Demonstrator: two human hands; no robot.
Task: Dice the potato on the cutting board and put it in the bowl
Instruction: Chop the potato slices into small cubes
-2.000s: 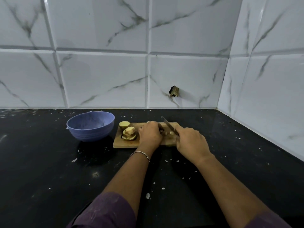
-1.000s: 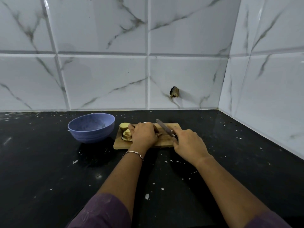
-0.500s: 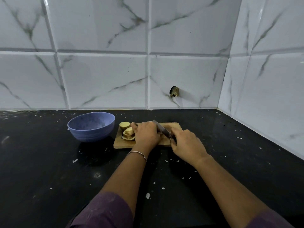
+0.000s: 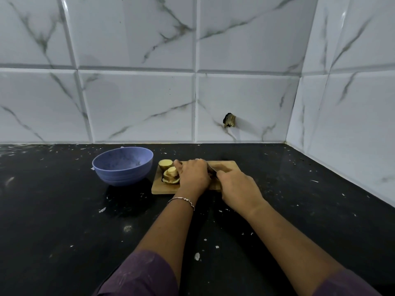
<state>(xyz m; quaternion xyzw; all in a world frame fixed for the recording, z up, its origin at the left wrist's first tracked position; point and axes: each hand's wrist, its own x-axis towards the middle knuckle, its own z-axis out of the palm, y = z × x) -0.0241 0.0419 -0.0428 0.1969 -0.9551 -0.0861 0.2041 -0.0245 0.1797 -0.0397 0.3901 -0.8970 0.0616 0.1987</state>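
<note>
The potato point(image 4: 171, 175) is on the cutting board point(image 4: 227, 165), partly cut: a stack of slices leans against your left hand point(image 4: 193, 176), and a rounded end piece point(image 4: 165, 164) sits just behind them. That hand's fingers curl down over the part being cut, which they hide from view. Your right hand point(image 4: 239, 189) is wrapped tight round the handle of the knife point(image 4: 212, 168). Only a short length of blade shows, right beside the left hand's knuckles, and that closeness is your main risk. If the hidden piece rolls or skids under pressure, the edge can run into a fingertip, so tuck your fingertips back behind your knuckles. The board is small and lies bare on the dark tabletop point(image 4: 64, 210), so a hard downward push near its edge could make it slide or tip. The leaning slices sit near the board's left edge, and a nudge from your hand would likely spill them onto the speckled, dirty surface. No potato shows in the bowl point(image 4: 123, 149), which stands just beside the board. Carrying the dice across that gap by the loose handful would probably drop some.
</note>
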